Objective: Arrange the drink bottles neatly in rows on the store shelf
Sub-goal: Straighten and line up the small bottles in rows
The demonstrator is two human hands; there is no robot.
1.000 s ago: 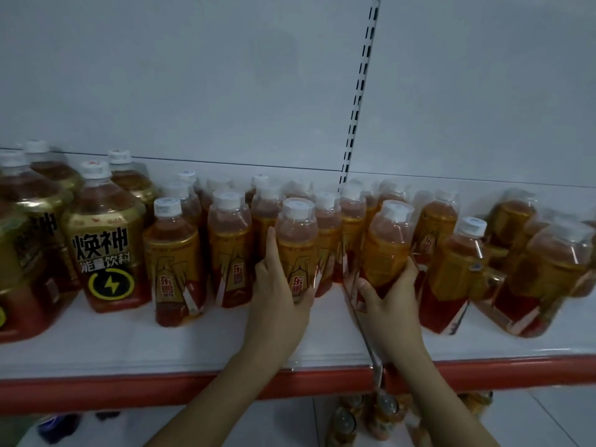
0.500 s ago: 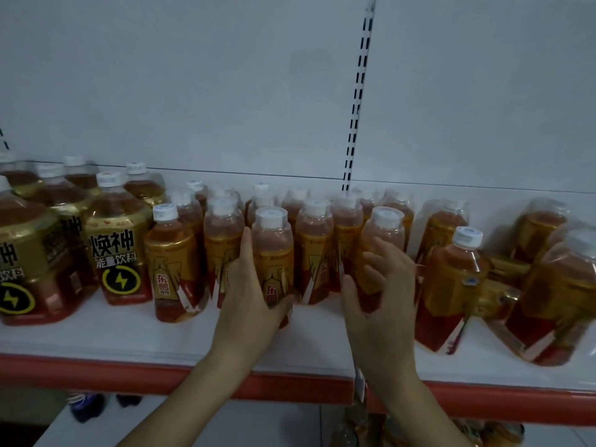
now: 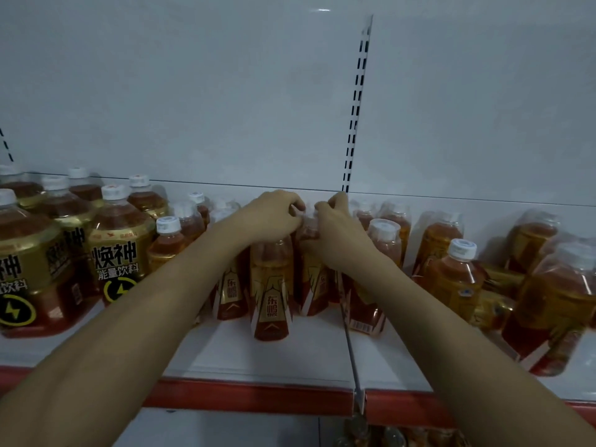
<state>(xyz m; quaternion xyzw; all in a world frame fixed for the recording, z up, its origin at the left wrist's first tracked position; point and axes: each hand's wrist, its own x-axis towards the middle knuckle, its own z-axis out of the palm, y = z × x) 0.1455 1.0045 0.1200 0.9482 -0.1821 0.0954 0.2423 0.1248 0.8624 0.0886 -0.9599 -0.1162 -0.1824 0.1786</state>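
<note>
Both my hands reach for one small amber plastic drink bottle (image 3: 308, 230) deep on the white store shelf (image 3: 277, 353).

Behind the front-row bottle (image 3: 270, 285), it looks light, stiff and slick; the neck seems the best hold. My left hand (image 3: 274, 216) and right hand (image 3: 335, 227) curl narrowly around its top.

- White shelf (image 3: 283, 353) w/ red front edge, seam between two panels near centre.
- Left: big bottles (image 3: 121, 250), gold labels w/ lightning logo, upright.
- Centre: small amber bottles (image 3: 271, 285), upright, packed close.
- Right: shrink-wrapped packs (image 3: 554, 301), leaning, touching each other; one bottle (image 3: 451, 279) just beside them.
</note>
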